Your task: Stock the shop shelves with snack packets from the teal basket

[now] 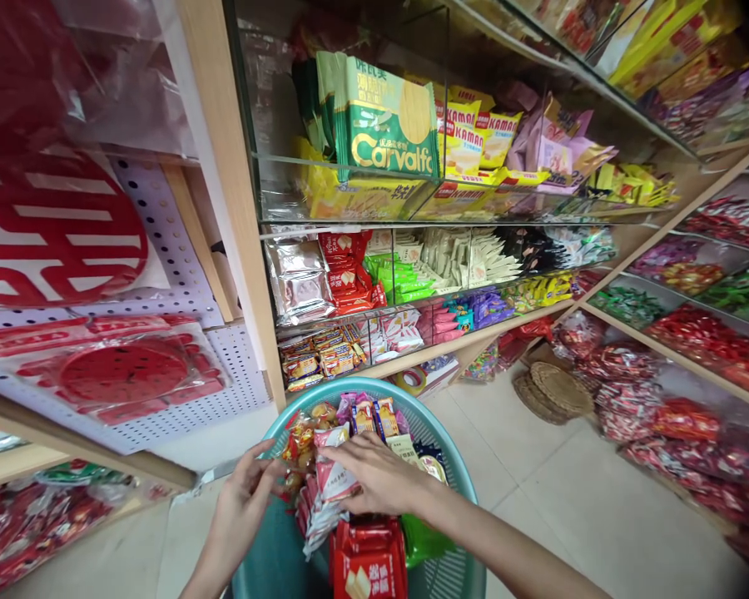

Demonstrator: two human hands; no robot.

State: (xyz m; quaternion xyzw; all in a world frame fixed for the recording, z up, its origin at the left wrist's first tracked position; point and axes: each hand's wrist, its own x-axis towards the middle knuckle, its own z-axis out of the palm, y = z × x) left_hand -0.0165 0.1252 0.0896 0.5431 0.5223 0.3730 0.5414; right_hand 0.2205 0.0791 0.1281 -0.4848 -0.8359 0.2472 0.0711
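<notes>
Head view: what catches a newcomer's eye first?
Probably the teal basket at bottom center, with the right hand over white-and-pink packets inside and the left hand at its left side. Next, likely the large green-and-cream pack on the shelf above, then the round red emblem at far left.

Soft, diffuse indoor light brightens the pale tiled floor [493,441] and glares off the shiny silver foil packets [300,274], while the glass-fronted upper shelf [268,108] recedes into shadow, wide-angle distortion tilts the pale wooden upright [215,125], and the red-and-white plastic-wrapped bundles [680,466] blur toward the darkened right corners.
</notes>
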